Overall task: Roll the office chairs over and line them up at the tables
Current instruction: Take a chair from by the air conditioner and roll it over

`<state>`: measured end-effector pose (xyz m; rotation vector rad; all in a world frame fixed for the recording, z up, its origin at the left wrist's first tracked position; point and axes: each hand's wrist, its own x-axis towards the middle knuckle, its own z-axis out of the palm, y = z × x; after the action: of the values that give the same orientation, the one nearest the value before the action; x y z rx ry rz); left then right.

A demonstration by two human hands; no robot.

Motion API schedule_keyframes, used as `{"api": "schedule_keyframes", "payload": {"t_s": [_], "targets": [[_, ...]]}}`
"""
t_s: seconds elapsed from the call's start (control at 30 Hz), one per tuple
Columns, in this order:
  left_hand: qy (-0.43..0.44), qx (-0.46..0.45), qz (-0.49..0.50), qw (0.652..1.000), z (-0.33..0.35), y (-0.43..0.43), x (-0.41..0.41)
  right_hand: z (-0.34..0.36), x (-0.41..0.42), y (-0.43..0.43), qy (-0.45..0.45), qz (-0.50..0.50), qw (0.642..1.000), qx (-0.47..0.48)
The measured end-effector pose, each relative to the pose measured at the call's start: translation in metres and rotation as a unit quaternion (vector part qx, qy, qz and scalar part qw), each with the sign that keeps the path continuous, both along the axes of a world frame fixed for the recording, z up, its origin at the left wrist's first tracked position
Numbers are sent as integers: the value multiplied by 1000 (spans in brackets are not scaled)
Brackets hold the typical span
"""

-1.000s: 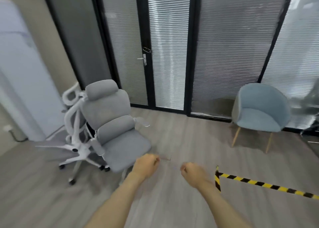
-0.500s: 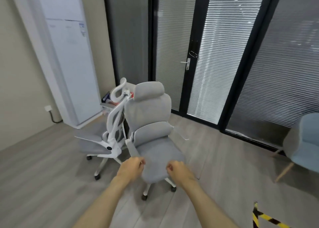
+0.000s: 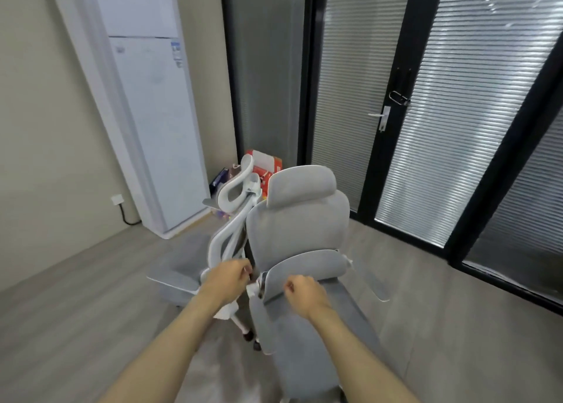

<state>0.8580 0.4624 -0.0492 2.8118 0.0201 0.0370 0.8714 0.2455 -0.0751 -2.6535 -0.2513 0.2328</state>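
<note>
Two chairs: grey chair (image 3: 298, 229) dead centre, facing me, seat running under my arms. White chair (image 3: 227, 241) is just beside it to the left. No worktop in sight.
What changed: a second ago both sat off to the left, well away, with a blue chair and floor tape in shot. Those are gone now and I'm right over the grey one.
Hands: left hand (image 3: 227, 282) curled at the gap between the chairs, can't tell if it's got hold of anything. Right hand (image 3: 304, 294) curled in front of the lumbar pad, holding nothing I can see.
Meaning: walk-up looks done, I reckon the grab comes next.
Edges: AC unit (image 3: 152, 113) and boxes (image 3: 268, 165) behind, glass door (image 3: 396, 158) right.
Room: open floor (image 3: 76, 311) front-left and right, so I'd pull it back toward me. Wheels might snag the white chair's base.
</note>
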Motion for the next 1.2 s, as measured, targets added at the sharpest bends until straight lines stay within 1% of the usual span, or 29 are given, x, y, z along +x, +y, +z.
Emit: {"api": "schedule_keyframes", "payload": {"t_s": [0.1,0.3,0.47,0.6,0.7,0.77,0.83,0.9,0.93,1.0,1.07,1.1,1.2], "targets": [[-7,-30,6,1000,11,7,52,0,52,5,-3,-9,1000,6],[0,-44,-16,999,14,22,164,-5,141,18,12,-25,999,40],[-9,-68,-60,996,18,22,277,-14,212,26,38,-72,996,40],[-45,-73,-110,990,9,16,367,-28,264,30,58,-129,989,45],[-43,-61,-126,989,1,10,418,-28,293,34,73,-157,984,31],[-23,-84,-145,986,-5,5,444,-27,311,35,70,-181,981,22],[-1,-154,-157,976,-12,1,461,-31,327,35,78,-203,975,39],[-6,-210,-143,967,-18,-1,471,-42,338,31,90,-214,972,41],[5,-242,-134,961,-20,-1,477,-48,342,29,96,-219,970,40],[62,-298,-152,940,-23,3,493,-63,347,21,109,-243,962,54],[109,-310,-202,922,-24,3,505,-89,350,11,118,-263,955,70],[124,-306,-215,919,-24,1,507,-94,350,10,121,-281,948,84],[113,-291,-219,924,-27,-8,501,-93,345,19,140,-312,932,120]]}}
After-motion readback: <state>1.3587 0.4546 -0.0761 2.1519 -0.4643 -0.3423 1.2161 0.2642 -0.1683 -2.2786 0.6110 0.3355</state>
